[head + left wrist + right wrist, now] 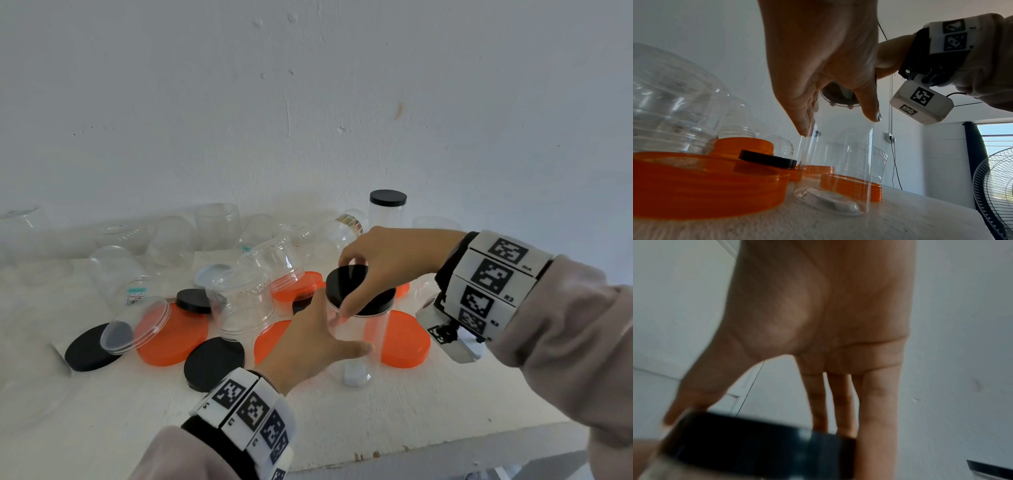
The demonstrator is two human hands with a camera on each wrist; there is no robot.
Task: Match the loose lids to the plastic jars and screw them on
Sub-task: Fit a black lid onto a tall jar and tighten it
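Showing no legible print, price sticker (135, 295) blurs.

A tall jar (356, 346) is stood upright near the front of the bench (376, 425), with a lid (356, 287) seated on its mouth. The jar's wall is held from the left by the left hand (305, 339); the lid's rim is held from above by the right hand (387, 260). A wide lid (407, 339) is laid flat on the bench just right of the jar, partly behind it. A second capped jar (387, 212) is stood behind, by the wall (308, 102). To the left, open jars (239, 301) are lying and standing among loose lids (171, 335), several resting on those lids. A further row of jars (171, 240) is ranged along the wall.
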